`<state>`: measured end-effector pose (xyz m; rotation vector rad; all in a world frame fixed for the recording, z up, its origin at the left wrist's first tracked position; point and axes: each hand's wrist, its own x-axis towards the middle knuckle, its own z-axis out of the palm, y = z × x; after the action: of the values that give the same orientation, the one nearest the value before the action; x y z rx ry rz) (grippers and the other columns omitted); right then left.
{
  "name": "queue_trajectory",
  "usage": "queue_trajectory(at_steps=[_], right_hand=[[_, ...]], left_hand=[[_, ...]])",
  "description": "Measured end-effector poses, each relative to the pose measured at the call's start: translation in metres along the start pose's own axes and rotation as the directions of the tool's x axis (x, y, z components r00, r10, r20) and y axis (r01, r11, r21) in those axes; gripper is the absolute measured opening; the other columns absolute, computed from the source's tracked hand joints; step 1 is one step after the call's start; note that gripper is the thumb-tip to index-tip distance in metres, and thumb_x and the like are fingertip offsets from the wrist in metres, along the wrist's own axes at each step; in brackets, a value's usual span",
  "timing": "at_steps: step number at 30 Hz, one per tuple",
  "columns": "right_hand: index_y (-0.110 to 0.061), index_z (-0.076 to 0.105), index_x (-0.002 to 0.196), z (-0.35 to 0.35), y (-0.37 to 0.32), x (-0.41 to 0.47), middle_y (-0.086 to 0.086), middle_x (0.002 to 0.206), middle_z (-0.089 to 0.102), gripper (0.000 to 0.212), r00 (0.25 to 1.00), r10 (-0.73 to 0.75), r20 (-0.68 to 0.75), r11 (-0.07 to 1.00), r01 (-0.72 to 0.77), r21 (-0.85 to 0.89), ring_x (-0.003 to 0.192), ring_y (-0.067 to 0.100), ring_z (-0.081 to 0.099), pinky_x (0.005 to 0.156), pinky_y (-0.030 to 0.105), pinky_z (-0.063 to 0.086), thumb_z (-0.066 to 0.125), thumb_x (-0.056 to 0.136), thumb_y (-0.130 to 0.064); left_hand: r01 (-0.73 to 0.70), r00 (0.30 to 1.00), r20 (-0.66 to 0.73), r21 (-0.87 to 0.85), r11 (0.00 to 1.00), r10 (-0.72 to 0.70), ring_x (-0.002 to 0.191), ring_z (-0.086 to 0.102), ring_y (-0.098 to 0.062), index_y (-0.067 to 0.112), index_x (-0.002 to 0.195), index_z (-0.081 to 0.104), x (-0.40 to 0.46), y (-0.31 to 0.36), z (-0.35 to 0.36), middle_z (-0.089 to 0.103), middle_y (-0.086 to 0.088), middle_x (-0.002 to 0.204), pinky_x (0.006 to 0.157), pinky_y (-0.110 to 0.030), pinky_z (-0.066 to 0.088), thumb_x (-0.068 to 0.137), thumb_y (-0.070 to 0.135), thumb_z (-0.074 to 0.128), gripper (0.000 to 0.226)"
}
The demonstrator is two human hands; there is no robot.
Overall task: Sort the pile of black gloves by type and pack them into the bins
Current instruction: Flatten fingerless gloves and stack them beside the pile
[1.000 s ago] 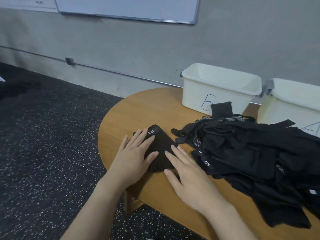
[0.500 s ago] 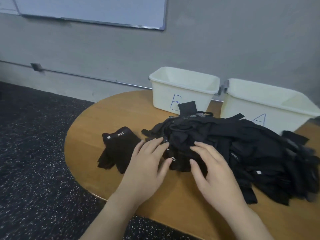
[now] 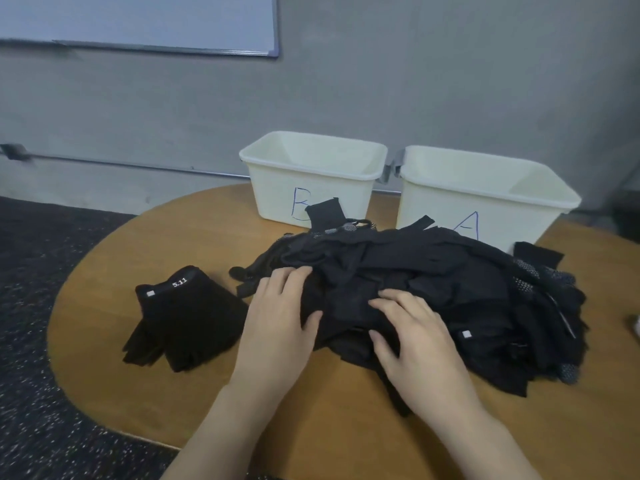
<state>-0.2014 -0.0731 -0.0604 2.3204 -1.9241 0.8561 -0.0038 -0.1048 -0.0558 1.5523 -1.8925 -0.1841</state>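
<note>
On the round wooden table (image 3: pixel 145 393), the big heap of black fabric gloves (image 3: pixel 433 289) lies in front of two cream plastic bins, one marked B (image 3: pixel 311 174) and one marked A (image 3: pixel 485 199), and both hands rest on the heap's near left edge. The left hand (image 3: pixel 280 320) lies flat with fingers nearly straight on the cloth, while the right hand (image 3: pixel 415 337) sits just beside it with fingers lightly bent and pressing down, neither visibly gripping anything. A separate small stack of black gloves labelled 5.11 (image 3: pixel 187 320) lies on the table just left of the left hand, apart from the heap.
</note>
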Motion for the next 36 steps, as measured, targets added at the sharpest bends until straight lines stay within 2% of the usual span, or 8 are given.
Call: queue_trajectory(at_steps=[4,8,15,21,25,28,31,36], right_hand=[[-0.022,0.072,0.118,0.004,0.004,0.003,-0.011,0.122,0.061,0.035,1.0,0.002,-0.019,1.0,-0.002,-0.023,0.118,0.011,0.053,0.1,0.031,0.041,0.08,0.084,-0.02],[-0.024,0.072,0.116,0.009,0.0,0.004,-0.013,0.119,0.062,0.032,0.998,0.012,-0.058,1.0,-0.013,-0.01,0.116,0.011,0.056,0.105,0.03,0.033,0.079,0.085,-0.025],[-0.028,0.07,0.112,0.01,-0.024,0.009,-0.016,0.113,0.064,0.032,0.987,-0.007,-0.163,0.999,0.013,0.035,0.112,0.007,0.06,0.113,0.035,0.027,0.063,0.086,-0.047],[-0.034,0.066,0.12,0.011,-0.045,0.013,-0.022,0.119,0.059,0.048,0.995,-0.076,-0.059,0.989,0.083,0.125,0.115,0.002,0.054,0.11,0.03,0.029,0.055,0.083,-0.064],[-0.035,0.057,0.128,0.016,-0.057,0.017,-0.022,0.123,0.056,0.054,0.994,-0.111,-0.022,0.981,0.113,0.156,0.116,0.001,0.051,0.108,0.029,0.039,0.053,0.082,-0.063],[-0.037,0.049,0.136,0.018,-0.062,0.021,-0.024,0.13,0.051,0.06,0.993,-0.119,0.021,0.977,0.113,0.18,0.122,-0.001,0.045,0.109,0.027,0.035,0.052,0.083,-0.065],[-0.037,0.048,0.138,0.024,-0.061,0.024,-0.022,0.135,0.05,0.061,0.992,-0.121,0.03,0.983,0.116,0.142,0.125,0.001,0.043,0.111,0.028,0.033,0.06,0.083,-0.061],[-0.029,0.064,0.124,0.031,-0.065,0.027,-0.017,0.123,0.058,0.034,0.982,-0.14,-0.124,0.975,0.159,0.155,0.113,0.005,0.052,0.1,0.034,0.049,0.062,0.09,-0.037]], left_hand=[[0.084,0.996,0.012,-0.022,0.996,-0.083,0.109,0.054,-0.011,0.019,0.128,0.061,0.0,-0.006,0.0,0.055,0.01,0.116,0.094,-0.025,0.048,0.091,0.02,0.075,0.04],[0.054,0.997,-0.054,-0.022,0.998,-0.055,0.084,0.051,-0.006,0.023,0.098,0.065,-0.003,-0.014,-0.002,0.05,0.016,0.092,0.072,-0.013,0.039,0.093,0.019,0.073,0.01],[-0.036,0.973,-0.229,-0.129,0.991,0.006,0.097,0.06,-0.005,0.022,0.099,0.065,-0.015,-0.017,-0.012,0.062,0.014,0.102,0.084,-0.015,0.047,0.093,0.015,0.071,0.011],[-0.108,0.947,-0.321,-0.326,0.939,-0.003,0.101,0.064,0.004,0.025,0.102,0.064,-0.028,-0.012,-0.025,0.065,0.019,0.103,0.085,-0.009,0.05,0.093,0.02,0.065,0.011],[-0.134,0.933,-0.359,-0.399,0.907,-0.02,0.103,0.066,0.001,0.031,0.101,0.063,-0.03,-0.007,-0.032,0.067,0.021,0.107,0.086,-0.013,0.053,0.092,0.03,0.06,0.01],[-0.151,0.919,-0.394,-0.409,0.9,-0.025,0.101,0.068,0.001,0.042,0.1,0.059,-0.031,-0.004,-0.036,0.066,0.024,0.11,0.081,-0.012,0.054,0.099,0.029,0.062,0.014],[-0.13,0.889,-0.443,-0.486,0.864,-0.116,0.097,0.07,-0.002,0.042,0.101,0.059,-0.033,-0.003,-0.043,0.067,0.022,0.109,0.076,-0.016,0.058,0.092,0.035,0.061,0.011],[-0.12,0.834,-0.499,-0.583,0.804,-0.237,0.094,0.072,-0.007,0.04,0.098,0.059,-0.037,-0.001,-0.052,0.072,0.015,0.102,0.075,-0.017,0.058,0.091,0.039,0.056,0.007]])
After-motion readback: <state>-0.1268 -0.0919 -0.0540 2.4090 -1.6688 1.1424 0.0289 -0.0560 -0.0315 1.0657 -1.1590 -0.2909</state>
